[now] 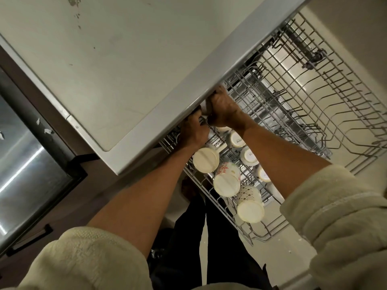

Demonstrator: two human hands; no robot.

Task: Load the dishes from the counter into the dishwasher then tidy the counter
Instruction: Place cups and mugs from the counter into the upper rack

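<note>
Under pale counter (117,65), wire rack (293,105) holds upturned cream mugs (206,160).

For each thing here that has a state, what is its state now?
Upper rack: pulled out, holds upturned cups.
Lower rack: pulled out; the part in view is bare.
Red-patterned cup: upside down.
Left hand: reaching under the counter.
Right hand: curled, grip hidden.

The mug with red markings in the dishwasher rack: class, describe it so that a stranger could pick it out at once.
Find the pulled-out upper rack beneath the counter's edge, where pale mugs sit upside down. Follow the row nearest the person's left forearm to its middle. The mug with red markings lies between a plain cream mug and a dark-diamond-patterned mug; only it has red print.
</note>
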